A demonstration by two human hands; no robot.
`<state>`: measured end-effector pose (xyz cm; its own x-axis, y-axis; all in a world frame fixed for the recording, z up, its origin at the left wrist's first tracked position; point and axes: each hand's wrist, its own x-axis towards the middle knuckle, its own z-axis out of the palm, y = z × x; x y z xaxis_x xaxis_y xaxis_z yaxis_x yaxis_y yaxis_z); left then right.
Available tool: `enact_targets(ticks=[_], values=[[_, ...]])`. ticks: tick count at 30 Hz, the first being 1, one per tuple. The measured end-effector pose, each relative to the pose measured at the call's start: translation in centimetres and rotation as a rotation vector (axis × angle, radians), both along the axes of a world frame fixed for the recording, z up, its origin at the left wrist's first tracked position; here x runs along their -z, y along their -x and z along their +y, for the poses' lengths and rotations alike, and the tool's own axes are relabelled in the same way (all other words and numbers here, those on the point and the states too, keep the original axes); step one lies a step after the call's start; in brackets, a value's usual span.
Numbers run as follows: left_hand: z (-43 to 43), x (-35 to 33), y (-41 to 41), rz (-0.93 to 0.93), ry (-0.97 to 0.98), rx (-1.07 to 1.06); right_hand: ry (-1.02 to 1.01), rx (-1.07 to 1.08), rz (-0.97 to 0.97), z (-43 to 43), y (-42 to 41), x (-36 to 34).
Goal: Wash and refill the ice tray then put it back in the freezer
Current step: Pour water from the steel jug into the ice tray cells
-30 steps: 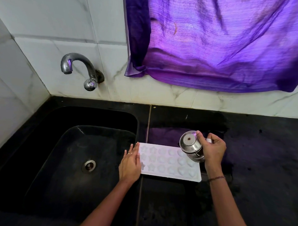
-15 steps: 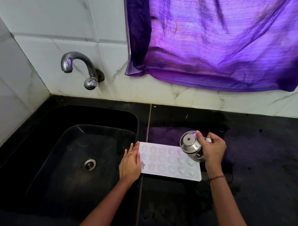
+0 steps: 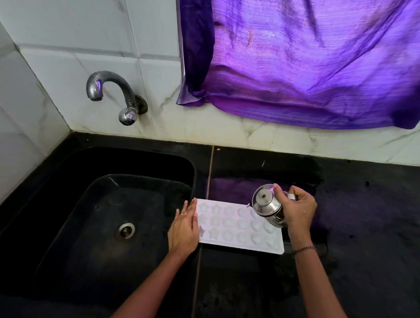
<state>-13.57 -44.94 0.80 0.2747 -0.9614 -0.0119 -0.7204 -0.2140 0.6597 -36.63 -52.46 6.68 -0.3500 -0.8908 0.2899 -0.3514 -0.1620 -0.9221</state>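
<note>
Left hand [image 3: 184,231], fingers flat, steadies the ice tray [image 3: 239,231] at its nine-o'clock end. Right hand [image 3: 297,209] grips a steel jug [image 3: 266,207] tipped over two o'clock, seemingly to refill it.

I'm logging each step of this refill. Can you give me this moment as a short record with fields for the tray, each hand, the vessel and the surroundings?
stage: refilling at the counter
ice tray: white, flat on the black counter, right beside the sink
left hand: fingers straight, resting on the tray's left end
right hand: grips a steel jug
jug: lidded, tilted over the tray's right end
water stream: cannot tell
tap: on the tiled wall above the sink, no water seen running
backdrop: purple curtain
</note>
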Motion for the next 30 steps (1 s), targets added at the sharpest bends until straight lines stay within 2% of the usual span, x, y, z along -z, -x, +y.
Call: enact_targets(ticks=[11,22,30], values=[[0.0,-0.4,0.2,0.009,-0.029,-0.003,0.008,0.004,-0.011,0.0,0.4,0.0],[0.1,-0.1,0.1,0.000,-0.034,-0.010,-0.042,0.068,-0.321,-0.2,1.5,0.1],[0.0,0.0,0.1,-0.005,-0.034,-0.010,-0.010,0.068,-0.204,-0.1,2.9,-0.1]])
